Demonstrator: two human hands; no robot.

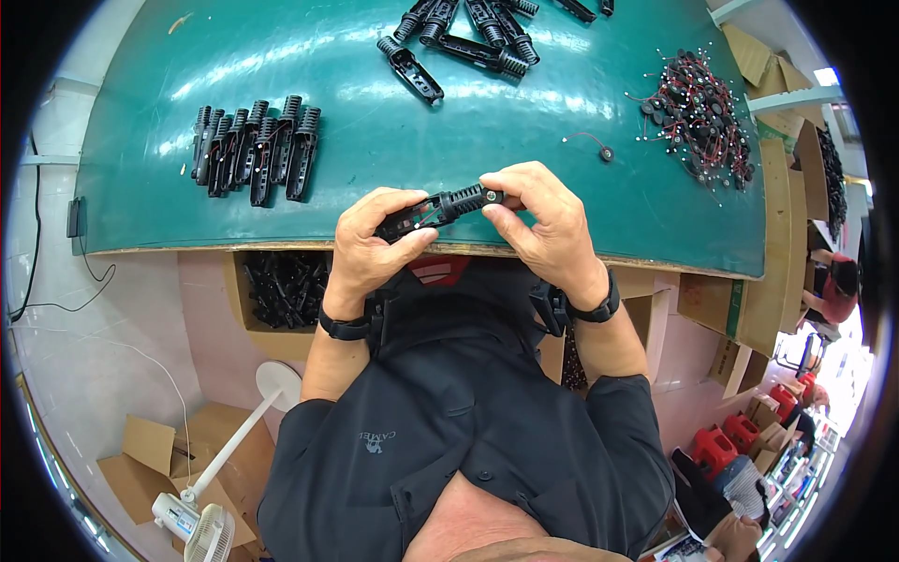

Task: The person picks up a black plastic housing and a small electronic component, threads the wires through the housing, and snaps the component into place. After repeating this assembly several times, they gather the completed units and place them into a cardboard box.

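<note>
Housing (442, 208), black, with an open hollow side and a ribbed neck, lies between the two hands just above the near edge of a green table (375, 136), its neck pointing to the right and slightly away from the person. The left hand (373, 234) pinches its wider body, fingers on the far side and thumb on the near side. The right hand (548, 220) pinches the neck's end between thumb and fingers, around a small round end piece (492, 197) with a pale centre.

Below the table edge on the left, a cardboard carton (267, 343) holds a heap of black parts (286, 286), too jumbled to tell apart. Beyond the table's right edge, another box (808, 169) holds a mass of small dark pieces (830, 183). An open carton (136, 465) stands on the floor at lower left, near a white fan (211, 534); its contents are hard to make out.

On the table, similar black housings (253, 155) stand close together in a row at left, with more (482, 42) scattered at the far side. At right lies a pile of round black components (698, 122) with red wires; a single wired component (607, 155) lies apart from it, nearer the right hand.
</note>
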